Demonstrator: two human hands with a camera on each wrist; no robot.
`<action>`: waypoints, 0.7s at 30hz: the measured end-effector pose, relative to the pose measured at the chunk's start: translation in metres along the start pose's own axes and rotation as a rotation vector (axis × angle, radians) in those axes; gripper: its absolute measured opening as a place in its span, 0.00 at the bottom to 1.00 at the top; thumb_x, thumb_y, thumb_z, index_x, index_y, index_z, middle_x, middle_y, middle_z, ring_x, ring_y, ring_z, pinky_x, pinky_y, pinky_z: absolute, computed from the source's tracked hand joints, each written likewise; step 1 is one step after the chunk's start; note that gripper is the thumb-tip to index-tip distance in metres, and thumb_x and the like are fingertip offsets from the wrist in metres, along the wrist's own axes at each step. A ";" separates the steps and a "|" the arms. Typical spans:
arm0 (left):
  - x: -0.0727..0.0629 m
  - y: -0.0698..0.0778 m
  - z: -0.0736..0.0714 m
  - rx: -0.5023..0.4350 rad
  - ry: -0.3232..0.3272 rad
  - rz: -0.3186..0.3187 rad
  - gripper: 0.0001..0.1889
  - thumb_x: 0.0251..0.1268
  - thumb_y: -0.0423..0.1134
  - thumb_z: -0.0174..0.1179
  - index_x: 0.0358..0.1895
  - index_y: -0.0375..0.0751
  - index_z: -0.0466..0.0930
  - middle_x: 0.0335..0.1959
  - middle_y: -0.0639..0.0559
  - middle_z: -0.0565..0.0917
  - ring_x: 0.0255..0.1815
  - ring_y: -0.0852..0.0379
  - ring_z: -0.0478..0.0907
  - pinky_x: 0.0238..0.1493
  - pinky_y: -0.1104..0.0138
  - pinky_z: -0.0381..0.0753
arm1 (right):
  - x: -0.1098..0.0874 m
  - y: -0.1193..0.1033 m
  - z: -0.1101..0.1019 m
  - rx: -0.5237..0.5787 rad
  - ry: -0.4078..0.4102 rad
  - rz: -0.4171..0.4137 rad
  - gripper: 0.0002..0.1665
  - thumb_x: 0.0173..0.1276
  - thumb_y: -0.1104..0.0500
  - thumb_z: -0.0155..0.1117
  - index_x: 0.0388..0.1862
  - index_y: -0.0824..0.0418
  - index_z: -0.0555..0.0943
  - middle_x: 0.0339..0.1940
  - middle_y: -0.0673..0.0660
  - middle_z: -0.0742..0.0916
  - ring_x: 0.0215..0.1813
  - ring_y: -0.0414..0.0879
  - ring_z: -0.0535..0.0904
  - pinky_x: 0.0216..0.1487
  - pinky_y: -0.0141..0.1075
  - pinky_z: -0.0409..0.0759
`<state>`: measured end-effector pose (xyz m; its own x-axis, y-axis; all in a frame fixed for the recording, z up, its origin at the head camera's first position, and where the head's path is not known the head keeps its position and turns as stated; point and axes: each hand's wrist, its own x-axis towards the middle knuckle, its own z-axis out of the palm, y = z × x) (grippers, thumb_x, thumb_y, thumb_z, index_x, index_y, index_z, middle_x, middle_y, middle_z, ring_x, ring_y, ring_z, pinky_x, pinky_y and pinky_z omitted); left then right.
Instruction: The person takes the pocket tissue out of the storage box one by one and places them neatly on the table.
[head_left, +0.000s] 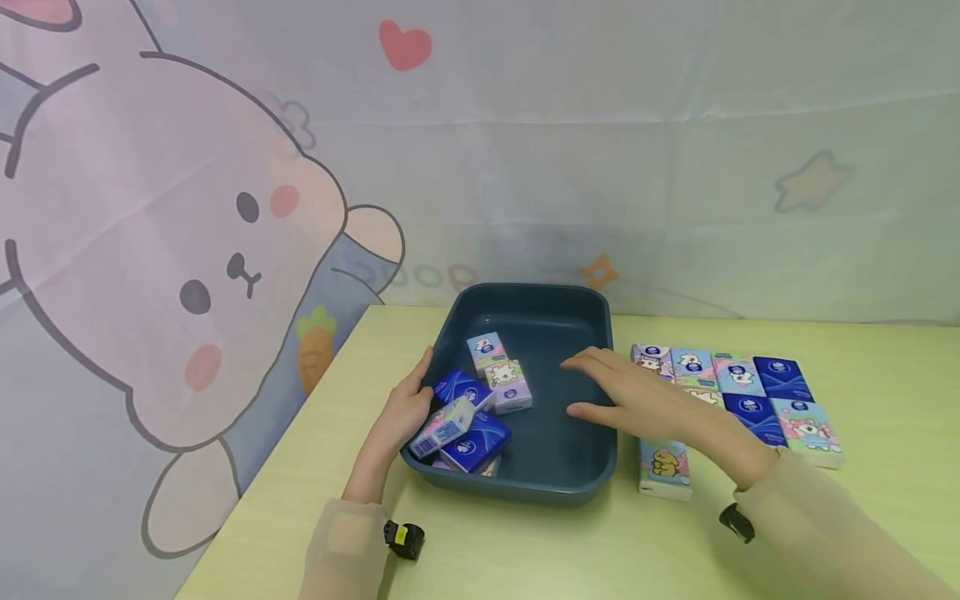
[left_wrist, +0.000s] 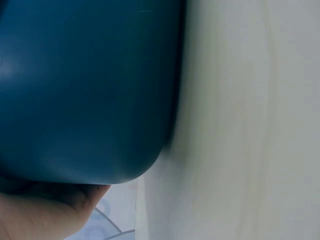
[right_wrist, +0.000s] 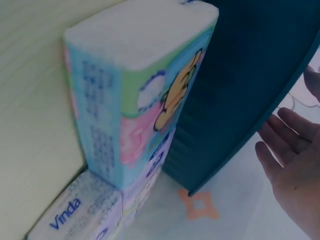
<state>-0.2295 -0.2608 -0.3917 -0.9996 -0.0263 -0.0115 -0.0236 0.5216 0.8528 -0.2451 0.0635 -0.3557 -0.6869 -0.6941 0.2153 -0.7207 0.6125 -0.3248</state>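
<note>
A dark teal plastic bin [head_left: 555, 462] stands on the table. Several small tissue packs lie inside at its left, among them a blue pack [head_left: 476, 446] with a tilted pastel pack [head_left: 444, 427] over it. My left hand [head_left: 405, 412] holds the bin's left side, thumb at the rim and fingers along the outer wall. Above the right rim is my right hand [head_left: 633, 392], fingers extended and thumb apart, holding nothing. Close by that hand in the right wrist view stands a tissue pack [right_wrist: 145, 95] with a yellow character, beside the bin wall.
Right of the bin lie more tissue packs in rows, including blue packs [head_left: 782, 379] and a pastel pack [head_left: 808, 429] at the outer end. A cartoon-printed cloth [head_left: 540, 183] hangs behind the pale yellow table [head_left: 525, 554].
</note>
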 end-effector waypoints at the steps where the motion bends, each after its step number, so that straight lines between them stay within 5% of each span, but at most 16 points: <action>1: 0.000 0.000 0.000 0.001 0.000 -0.001 0.32 0.72 0.33 0.36 0.78 0.49 0.44 0.79 0.48 0.48 0.80 0.45 0.43 0.78 0.49 0.44 | 0.003 0.000 0.001 -0.002 -0.001 -0.002 0.36 0.68 0.39 0.57 0.68 0.57 0.68 0.65 0.54 0.76 0.66 0.50 0.73 0.64 0.49 0.75; 21: 0.001 -0.001 0.000 -0.008 0.010 0.008 0.32 0.72 0.32 0.36 0.78 0.49 0.45 0.79 0.49 0.48 0.80 0.46 0.44 0.78 0.50 0.45 | 0.052 -0.003 0.036 0.090 -0.020 -0.040 0.37 0.66 0.49 0.63 0.70 0.62 0.66 0.66 0.60 0.74 0.69 0.55 0.69 0.68 0.52 0.71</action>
<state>-0.2301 -0.2609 -0.3928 -0.9995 -0.0307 0.0005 -0.0154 0.5148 0.8572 -0.2751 0.0118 -0.3771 -0.6553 -0.7251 0.2115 -0.7355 0.5486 -0.3976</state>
